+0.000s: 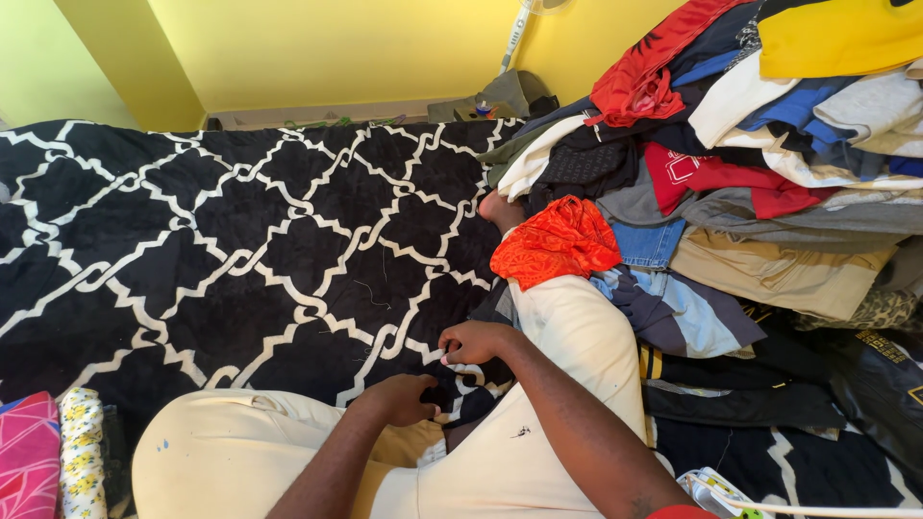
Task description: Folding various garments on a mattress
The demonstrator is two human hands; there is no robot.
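Observation:
I sit on a bed covered by a black blanket with a white lattice pattern (240, 240), my legs in cream trousers (567, 336). My left hand (404, 397) and my right hand (476, 341) both pinch a fold of the black and white blanket between my knees. An orange patterned cloth (558, 240) lies on my right leg, just beyond my right hand. My bare foot (500, 210) shows past it.
A tall heap of mixed clothes (750, 163) fills the right side, with jeans, red, white and yellow garments. A pink cloth (27, 452) and a floral one (82, 447) lie at the lower left. Yellow walls (327, 48) stand behind the bed.

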